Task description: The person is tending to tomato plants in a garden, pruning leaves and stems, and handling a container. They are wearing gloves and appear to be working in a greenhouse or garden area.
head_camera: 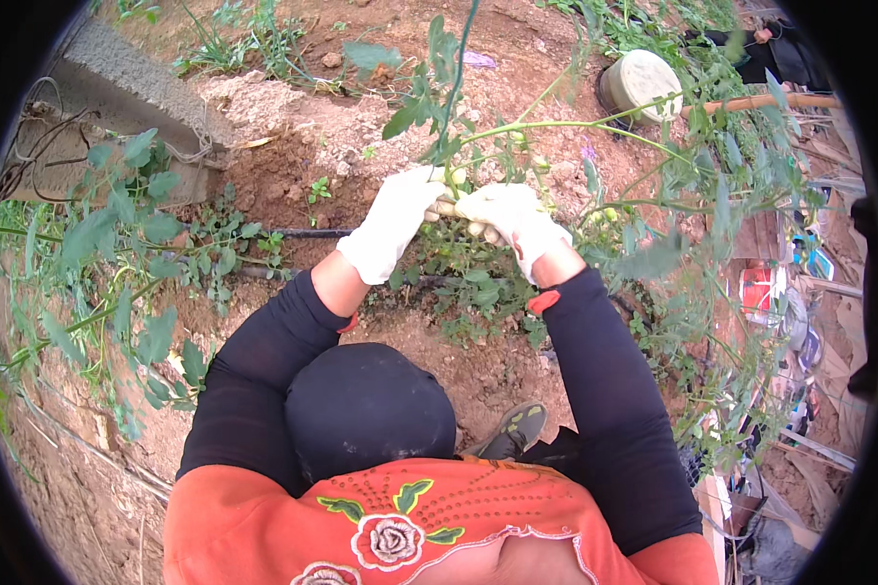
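Observation:
Both of my hands wear white gloves and meet at a tomato plant's stem in the upper middle. My left hand pinches the stem region beside a green string that runs up out of the picture. My right hand touches the left one's fingertips, its fingers curled near the same spot; what lies between its fingertips is too small to tell. Small green tomatoes hang right of my right hand. Leafy tomato growth stands below both hands.
A concrete post with wire lies at upper left. A pale bucket sits at upper right, near a wooden stick. Black drip pipes cross the soil behind my hands. Tomato vines spread at left; mixed litter lies at right.

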Demonstrator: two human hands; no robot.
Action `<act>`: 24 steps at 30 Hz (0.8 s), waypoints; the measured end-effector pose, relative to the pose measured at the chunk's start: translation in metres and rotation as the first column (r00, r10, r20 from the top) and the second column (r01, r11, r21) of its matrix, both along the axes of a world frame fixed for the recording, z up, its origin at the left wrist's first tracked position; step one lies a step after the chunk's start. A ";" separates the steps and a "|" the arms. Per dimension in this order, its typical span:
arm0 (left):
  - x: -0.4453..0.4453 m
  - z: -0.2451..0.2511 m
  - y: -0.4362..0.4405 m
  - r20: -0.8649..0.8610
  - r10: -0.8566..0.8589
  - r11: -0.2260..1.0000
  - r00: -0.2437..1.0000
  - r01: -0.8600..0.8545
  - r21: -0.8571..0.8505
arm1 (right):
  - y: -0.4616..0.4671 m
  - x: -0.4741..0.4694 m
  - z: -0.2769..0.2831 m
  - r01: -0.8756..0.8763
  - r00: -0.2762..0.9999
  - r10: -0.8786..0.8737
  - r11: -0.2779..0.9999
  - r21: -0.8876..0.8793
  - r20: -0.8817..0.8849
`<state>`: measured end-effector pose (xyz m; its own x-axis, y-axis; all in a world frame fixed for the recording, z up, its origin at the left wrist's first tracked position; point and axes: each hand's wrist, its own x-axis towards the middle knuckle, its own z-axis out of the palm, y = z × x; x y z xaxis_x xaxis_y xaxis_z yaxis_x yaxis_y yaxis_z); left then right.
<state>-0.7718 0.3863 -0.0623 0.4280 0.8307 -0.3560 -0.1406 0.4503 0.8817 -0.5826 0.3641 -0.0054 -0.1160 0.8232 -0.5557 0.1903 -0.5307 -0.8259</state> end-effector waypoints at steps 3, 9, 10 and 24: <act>-0.009 -0.014 0.001 0.152 -0.049 0.993 0.987 0.065 -0.098 | 0.006 0.015 -0.013 -0.168 0.959 0.146 0.983 0.072 0.244; -0.004 -0.020 0.005 0.299 -0.110 0.970 0.948 0.168 -0.176 | 0.004 0.044 -0.043 -0.769 0.488 0.013 0.479 0.423 0.873; -0.004 -0.023 0.007 0.320 -0.128 0.960 0.939 0.198 -0.196 | 0.004 0.039 -0.047 -0.767 0.449 -0.031 0.500 0.403 0.893; -0.014 -0.036 0.002 0.420 -0.095 0.949 0.902 0.210 -0.237 | 0.012 -0.019 -0.029 -0.176 0.979 0.120 0.907 0.383 0.166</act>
